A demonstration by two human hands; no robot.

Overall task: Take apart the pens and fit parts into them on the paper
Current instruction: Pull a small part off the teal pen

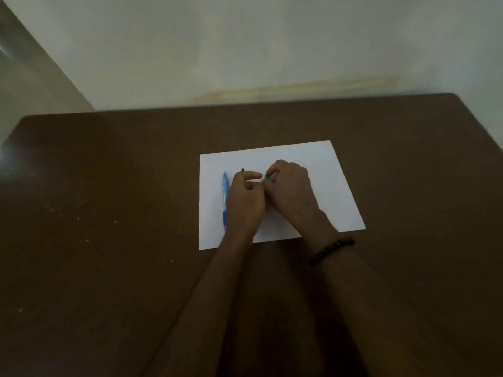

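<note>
A white sheet of paper (313,164) lies on the brown table (109,213). A blue pen (225,197) lies on the paper's left part, pointing away from me. Both hands meet over the middle of the paper. My right hand (291,189) pinches a small green pen part (267,177) at its fingertips. My left hand (245,200) is curled beside it, its fingers reaching to the same green part. A small black tip (242,169) pokes out just beyond my left hand; what it belongs to is hidden.
The table's far edge meets a pale wall (272,50). A dark beaded bracelet (332,250) sits on my right wrist. Bare paper shows to the right of my hands.
</note>
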